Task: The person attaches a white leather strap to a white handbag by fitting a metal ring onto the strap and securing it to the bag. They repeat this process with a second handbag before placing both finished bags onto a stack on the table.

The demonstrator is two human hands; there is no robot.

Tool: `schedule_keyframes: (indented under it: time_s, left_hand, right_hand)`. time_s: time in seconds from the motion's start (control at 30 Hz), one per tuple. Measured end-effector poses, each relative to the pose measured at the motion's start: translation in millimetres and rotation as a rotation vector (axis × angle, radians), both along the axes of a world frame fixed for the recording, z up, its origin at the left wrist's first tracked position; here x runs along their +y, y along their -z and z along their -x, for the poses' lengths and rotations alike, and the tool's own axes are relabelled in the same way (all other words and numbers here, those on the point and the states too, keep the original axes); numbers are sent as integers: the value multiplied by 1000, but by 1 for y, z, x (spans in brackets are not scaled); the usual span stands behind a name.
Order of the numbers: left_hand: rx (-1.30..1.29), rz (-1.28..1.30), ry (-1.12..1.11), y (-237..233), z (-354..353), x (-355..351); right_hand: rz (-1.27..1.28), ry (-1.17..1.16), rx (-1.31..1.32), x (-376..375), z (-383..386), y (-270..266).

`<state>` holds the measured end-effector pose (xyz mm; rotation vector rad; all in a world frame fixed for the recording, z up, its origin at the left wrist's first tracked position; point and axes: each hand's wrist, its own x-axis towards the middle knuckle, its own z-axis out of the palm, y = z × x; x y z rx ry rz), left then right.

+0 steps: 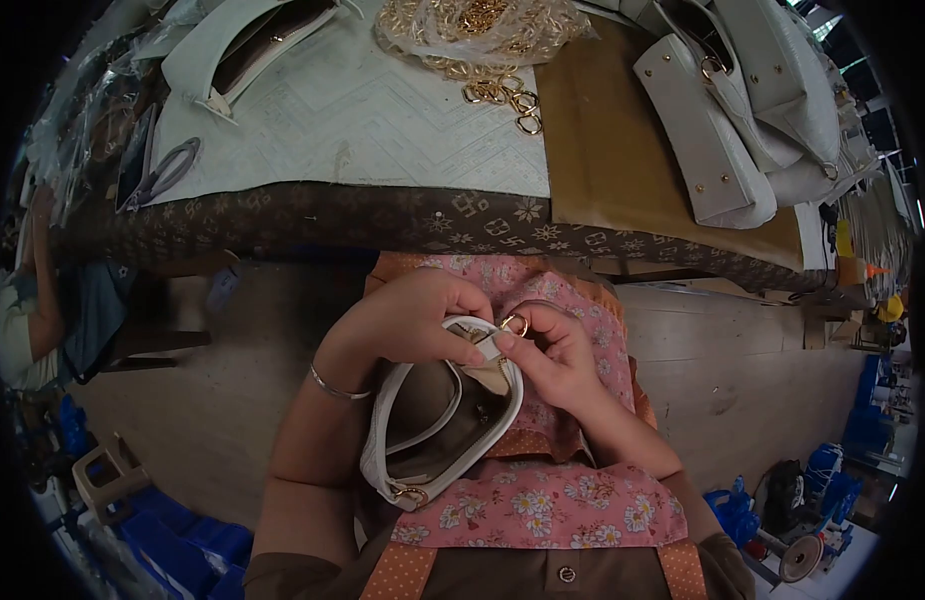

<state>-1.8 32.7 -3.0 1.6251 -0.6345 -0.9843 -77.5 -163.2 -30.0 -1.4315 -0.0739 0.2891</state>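
On the lap, over a pink floral apron (pixel 552 500), lies a white handbag (pixel 377 440) with its top open and its brown lining showing. My left hand (pixel 412 315) is closed on the far rim of the bag, with fingers partly inside it. Just to the right, my right hand (pixel 557 355) pinches the bag's far corner, where a small white tab (pixel 490 346) shows. A gold ring (pixel 515 324) stands at the fingertips of my right hand. Another gold ring (pixel 412 494) hangs at the bag's near end.
Ahead is a table edge with patterned cloth (pixel 382 215). On it are a bag of gold rings (pixel 472 35), loose rings (pixel 527 105), grey scissors (pixel 167 170), an open white bag (pixel 202 60) and several finished bags (pixel 707 140). Another person's arm (pixel 44 280) is at the far left.
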Motion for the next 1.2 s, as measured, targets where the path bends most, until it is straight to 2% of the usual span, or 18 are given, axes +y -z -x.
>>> schedule_keyframes:
  time_s: [0.07, 0.2, 0.3, 0.37, 0.47, 0.6, 0.7, 0.8, 0.87, 0.93, 1.07, 1.2]
  left_hand:
    - [34, 9, 10, 1, 0, 0]
    - [81, 11, 17, 3, 0, -1]
    - [151, 33, -5, 8, 0, -2]
    - [194, 48, -23, 10, 0, -2]
    - [218, 97, -24, 11, 0, -1]
    - [131, 48, 7, 9, 1, -3]
    - [93, 32, 20, 12, -1, -4]
    - [79, 49, 13, 13, -4, -1]
    - [71, 64, 9, 12, 0, 0]
    - [277, 183, -147, 11, 5, 0]
    - [288, 141, -168, 8, 7, -1]
    - [308, 116, -208, 7, 7, -2]
  right_hand:
    - [129, 16, -134, 0, -1, 0]
    - [221, 4, -259, 0, -4, 0]
    - [223, -61, -201, -2, -2, 1]
    - [144, -55, -67, -1, 0, 4]
    - [210, -18, -177, 4, -1, -2]
    - [156, 18, -135, 3, 4, 9]
    - [169, -70, -150, 0, 1, 4]
    - [57, -75, -35, 1, -3, 9]
    - [-21, -113, 155, 0, -3, 9]
    - [14, -107, 88, 0, 2, 5]
    - [175, -115, 22, 0, 9, -2]
    - [161, -79, 5, 1, 10, -1]
